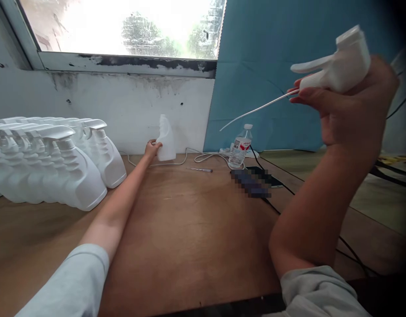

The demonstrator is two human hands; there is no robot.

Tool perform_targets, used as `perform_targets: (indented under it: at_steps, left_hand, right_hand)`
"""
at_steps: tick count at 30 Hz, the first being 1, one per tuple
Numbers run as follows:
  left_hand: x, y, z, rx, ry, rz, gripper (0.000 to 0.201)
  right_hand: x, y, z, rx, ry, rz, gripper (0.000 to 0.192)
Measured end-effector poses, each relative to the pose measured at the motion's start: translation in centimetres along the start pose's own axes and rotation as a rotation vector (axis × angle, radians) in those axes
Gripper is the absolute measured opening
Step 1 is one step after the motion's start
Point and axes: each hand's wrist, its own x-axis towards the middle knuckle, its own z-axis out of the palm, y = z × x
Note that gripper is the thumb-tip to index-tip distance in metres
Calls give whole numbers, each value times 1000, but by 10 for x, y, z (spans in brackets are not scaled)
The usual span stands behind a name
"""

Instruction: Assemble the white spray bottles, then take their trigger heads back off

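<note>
At the far side of the table, my left hand (152,149) grips a white plastic spray bottle body (166,143) that stands upright with its neck bare. Raised at the upper right, my right hand (357,101) is closed around a white trigger sprayer head (351,61). A thin clear dip tube (260,108) extends from the sprayer head down to the left, its end free in the air. The two parts are well apart. Left of my left arm stand several white spray bottles (87,176) in close rows, with trigger heads on.
A labelled water bottle (240,147) stands at the back, near a white cable (186,156). A thin screwdriver-like tool (200,170) lies before it. Phone-like dark objects (250,182) lie to the right with black cords. Behind the brown table (189,237) are a wall, a window and a blue sheet (272,44).
</note>
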Motion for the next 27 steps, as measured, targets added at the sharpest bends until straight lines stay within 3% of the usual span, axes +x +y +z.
perform_targets:
  at_steps: [3, 9, 14, 20, 22, 27]
  left_hand:
    - [16, -14, 36, 73, 127, 7, 52]
    - [22, -35, 102, 158, 205, 53, 33]
    - [23, -38, 135, 171, 237, 93, 36]
    - [17, -32, 137, 106, 196, 79, 34]
    - [12, -27, 131, 59, 169, 70, 36]
    - [-21, -12, 110, -114, 32, 70, 31]
  right_hand:
    - [0, -1, -3, 10, 15, -17, 38]
    - [2, 0, 5, 29, 6, 57, 38]
    - [5, 7, 9, 42, 103, 126, 18]
    - [4, 3, 16, 86, 95, 209, 3]
    - [6, 3, 21, 103, 81, 248, 11]
    - [-3, 15, 56, 102, -51, 559, 22]
